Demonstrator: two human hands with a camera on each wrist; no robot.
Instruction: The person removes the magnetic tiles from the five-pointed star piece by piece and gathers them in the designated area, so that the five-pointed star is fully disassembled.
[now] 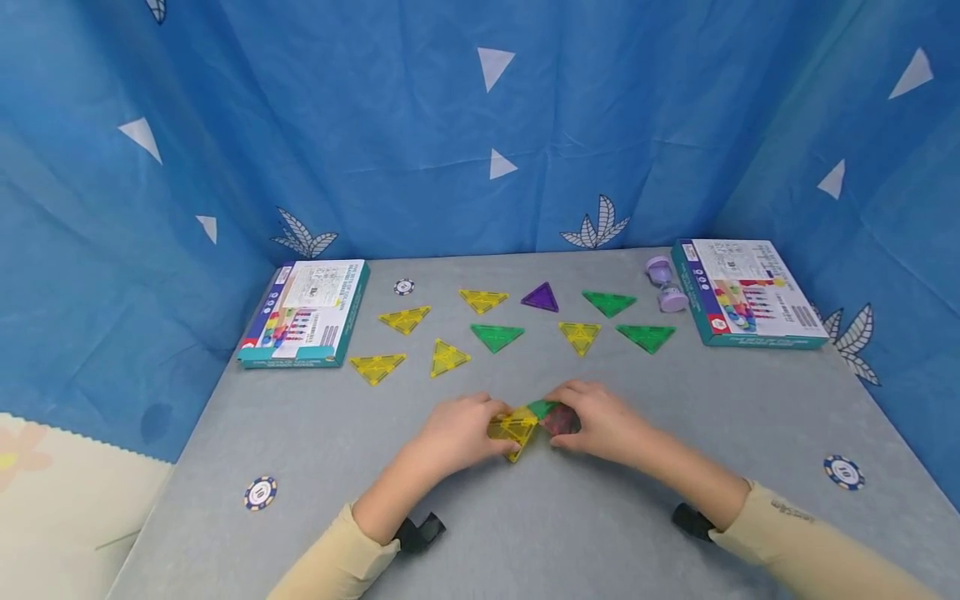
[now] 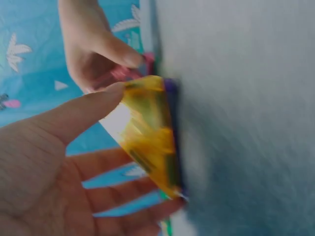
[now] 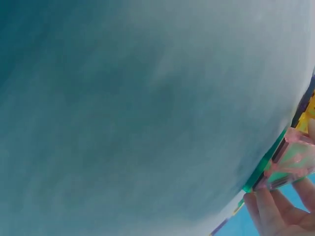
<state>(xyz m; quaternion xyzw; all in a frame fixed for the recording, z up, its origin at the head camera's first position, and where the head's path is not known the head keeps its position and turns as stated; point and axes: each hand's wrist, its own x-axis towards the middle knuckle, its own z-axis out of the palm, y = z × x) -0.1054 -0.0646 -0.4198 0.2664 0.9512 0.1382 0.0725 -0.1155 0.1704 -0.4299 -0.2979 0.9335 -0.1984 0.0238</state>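
Near the middle of the table, my left hand grips yellow see-through triangular magnetic tiles by their sides. In the left wrist view the thumb lies on the upper corner of the yellow piece, fingers along the far side, and a purple edge shows along its base. My right hand pinches a red see-through tile between thumb and fingers. Next to it is a green tile, its edge low against the table in the right wrist view. The two groups meet or nearly meet; cannot tell whether they are joined.
Several loose triangular tiles lie beyond my hands, among them a yellow one, a green one and a purple one. Boxes stand at back left and back right, with a lilac hourglass beside the latter. Poker chips lie about.
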